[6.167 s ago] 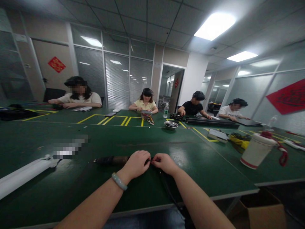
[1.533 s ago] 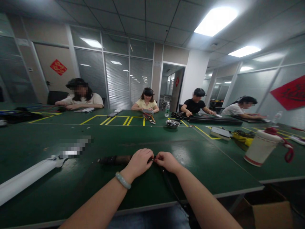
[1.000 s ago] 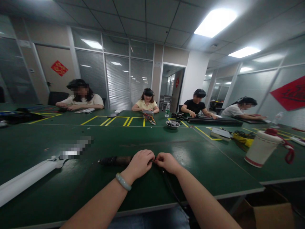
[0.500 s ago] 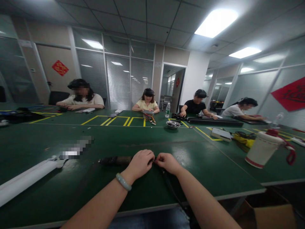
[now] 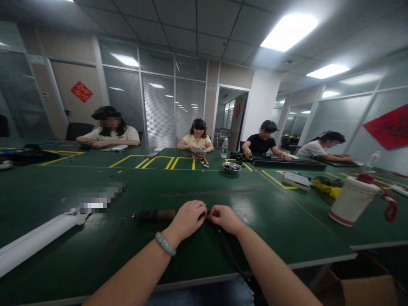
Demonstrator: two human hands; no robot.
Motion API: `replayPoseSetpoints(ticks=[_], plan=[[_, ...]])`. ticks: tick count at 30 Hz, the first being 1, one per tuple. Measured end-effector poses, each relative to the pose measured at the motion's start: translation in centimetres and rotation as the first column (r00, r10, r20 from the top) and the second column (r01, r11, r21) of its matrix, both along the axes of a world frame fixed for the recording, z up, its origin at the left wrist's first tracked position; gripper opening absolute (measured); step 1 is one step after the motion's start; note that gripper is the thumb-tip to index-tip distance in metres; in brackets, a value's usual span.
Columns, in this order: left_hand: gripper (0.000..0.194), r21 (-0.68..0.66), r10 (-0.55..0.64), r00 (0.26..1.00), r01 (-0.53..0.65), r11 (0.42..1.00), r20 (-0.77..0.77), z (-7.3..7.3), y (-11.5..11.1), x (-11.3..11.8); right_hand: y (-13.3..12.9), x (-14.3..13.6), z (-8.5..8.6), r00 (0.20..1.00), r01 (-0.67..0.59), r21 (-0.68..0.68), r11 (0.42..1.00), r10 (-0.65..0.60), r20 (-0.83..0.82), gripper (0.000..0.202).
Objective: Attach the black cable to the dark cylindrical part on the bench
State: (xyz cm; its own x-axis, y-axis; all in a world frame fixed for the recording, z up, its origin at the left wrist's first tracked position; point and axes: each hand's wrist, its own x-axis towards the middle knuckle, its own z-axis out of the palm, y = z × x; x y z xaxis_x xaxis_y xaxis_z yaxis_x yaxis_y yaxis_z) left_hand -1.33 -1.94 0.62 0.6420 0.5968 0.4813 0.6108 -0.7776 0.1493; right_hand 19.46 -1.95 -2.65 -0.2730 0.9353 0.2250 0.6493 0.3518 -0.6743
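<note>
My left hand (image 5: 190,216) is wrapped over the right end of a dark cylindrical tool (image 5: 156,215) that lies on the green table (image 5: 267,229). Close beside it, my right hand (image 5: 225,217) is closed in a pinch at the tool's end, fingertips nearly meeting the left ones. What the right fingers pinch is too small to make out. A black cable (image 5: 228,250) runs from under my right hand down over the table's front edge. A bracelet (image 5: 165,243) circles my left wrist.
A white folded umbrella-like object (image 5: 38,242) lies at left. Farther back are a metal bowl (image 5: 232,167), a bottle (image 5: 225,148) and a white box (image 5: 296,179). A white cup with a red lid (image 5: 353,202) stands at right. Several people sit across the table.
</note>
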Motion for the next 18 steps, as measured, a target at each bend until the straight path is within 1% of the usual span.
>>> replayPoseSetpoints(ticks=[10,18], plan=[[0.014,-0.011,-0.024,1.0,0.024,1.0,0.01,0.03,-0.06,-0.06,0.24,-0.02,-0.3,1.0,0.003,-0.016,1.0,-0.004,-0.019,0.014],[0.014,-0.012,-0.006,1.0,0.007,1.0,0.029,-0.06,0.13,-0.09,0.13,0.02,-0.1,0.999,0.001,-0.02,1.0,-0.002,-0.033,0.011]])
